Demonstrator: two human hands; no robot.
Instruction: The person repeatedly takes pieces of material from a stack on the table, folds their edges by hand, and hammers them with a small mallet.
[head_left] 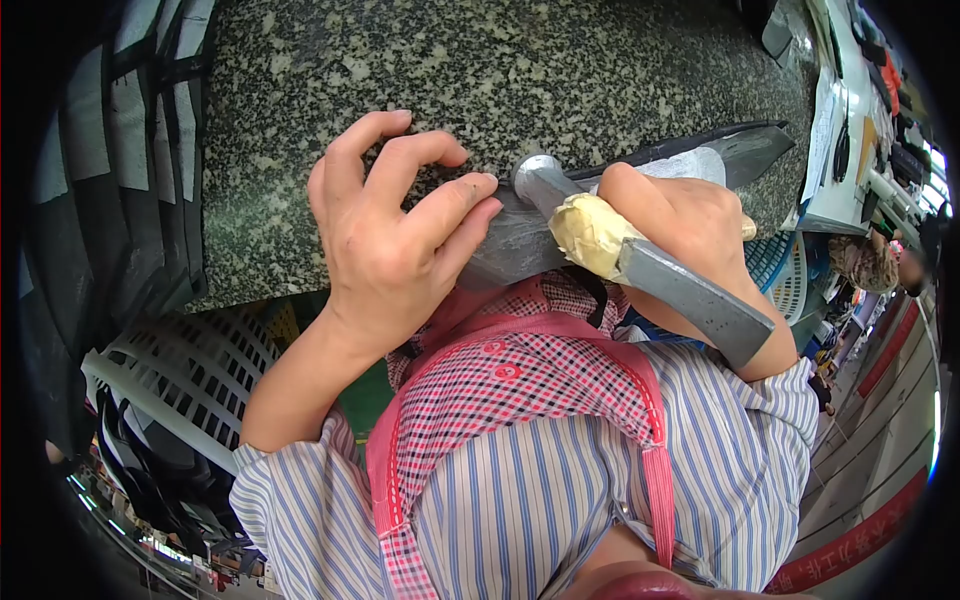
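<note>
My right hand (690,222) is closed around the handle of a hammer (590,235). Its metal head has a round striking face at one end, a long flat tail at the other, and yellowish tape wrapped round the middle. The round face is close above a black leather-like piece (510,240) at the slab's near edge. With thumb and forefinger close together, my left hand (390,215) holds that piece by its left end; the other fingers are bent and spread. Another dark piece with a pale grey patch (705,165) extends to the right, partly hidden behind my right hand.
A speckled granite slab (430,70) forms the work surface. Strips of black and grey material (125,130) hang over its left side. Below them stands a white plastic basket (200,370) with dark pieces. Blue and white baskets (785,270) are at the right.
</note>
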